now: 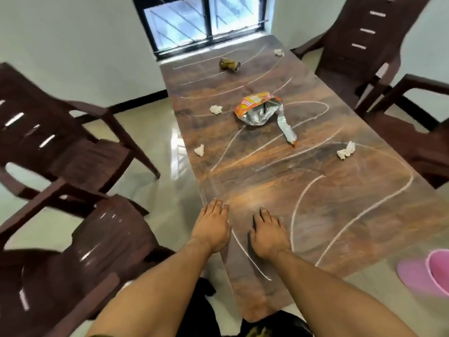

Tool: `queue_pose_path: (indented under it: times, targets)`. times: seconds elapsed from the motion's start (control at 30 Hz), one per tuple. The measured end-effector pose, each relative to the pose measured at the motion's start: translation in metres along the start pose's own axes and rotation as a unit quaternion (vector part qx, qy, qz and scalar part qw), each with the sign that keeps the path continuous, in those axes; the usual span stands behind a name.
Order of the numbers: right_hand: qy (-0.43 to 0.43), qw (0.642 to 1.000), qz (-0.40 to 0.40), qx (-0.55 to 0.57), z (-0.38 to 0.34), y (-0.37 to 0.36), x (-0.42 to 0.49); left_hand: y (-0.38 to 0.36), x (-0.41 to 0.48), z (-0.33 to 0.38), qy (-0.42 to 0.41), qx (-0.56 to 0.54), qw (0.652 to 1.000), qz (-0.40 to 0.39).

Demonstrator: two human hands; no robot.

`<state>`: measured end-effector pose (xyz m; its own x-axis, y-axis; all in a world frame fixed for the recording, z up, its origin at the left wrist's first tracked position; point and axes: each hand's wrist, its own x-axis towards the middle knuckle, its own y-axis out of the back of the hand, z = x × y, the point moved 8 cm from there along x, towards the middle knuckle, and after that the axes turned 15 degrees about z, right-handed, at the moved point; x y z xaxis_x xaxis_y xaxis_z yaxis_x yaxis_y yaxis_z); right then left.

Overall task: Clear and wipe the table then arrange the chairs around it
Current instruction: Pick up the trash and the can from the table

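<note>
A long wood-grain table (328,215) with white chalk-like lines runs away from me toward a window. On it lie a torn orange and silver snack packet (261,110), a brown crushed cup (229,64) at the far end, and several crumpled tissues: one (216,109) left of the packet, one (199,150) near the left edge, one (345,150) on the right, one (279,52) far right. My left hand (212,226) and my right hand (267,233) rest flat on the near left corner, fingers apart, holding nothing.
Two dark brown plastic chairs stand left of the table, one far (60,137) and one near (80,259), both turned away. Two more chairs stand on the right (359,52) (418,132). A pink bucket (432,273) sits on the floor at the right.
</note>
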<state>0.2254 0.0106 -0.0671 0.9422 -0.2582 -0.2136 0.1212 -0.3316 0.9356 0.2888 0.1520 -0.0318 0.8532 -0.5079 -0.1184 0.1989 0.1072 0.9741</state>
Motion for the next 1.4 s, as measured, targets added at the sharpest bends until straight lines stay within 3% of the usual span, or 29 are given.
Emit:
queue_pose_path:
  times: [0.3, 0.67, 1.03, 1.27, 1.4]
  targets:
    - [-0.191, 0.979, 0.066, 0.029, -0.017, 0.01, 0.013, 0.007, 0.095, -0.011, -0.222, -0.001, 0.974, -0.043]
    - [-0.282, 0.945, 0.158, 0.056, -0.023, 0.045, 0.032, 0.044, 0.137, 0.016, -0.318, -0.006, 0.948, -0.013]
    - [-0.298, 0.933, 0.192, 0.067, 0.005, 0.085, 0.091, 0.078, 0.236, 0.009, -0.274, 0.007, 0.961, 0.03]
    - [-0.379, 0.897, 0.215, 0.078, 0.073, 0.102, 0.162, 0.084, 0.365, 0.019, -0.226, 0.026, 0.969, 0.092]
    - [-0.44, 0.865, 0.228, 0.076, 0.122, 0.115, 0.198, 0.069, 0.431, 0.032, -0.242, 0.052, 0.967, 0.062]
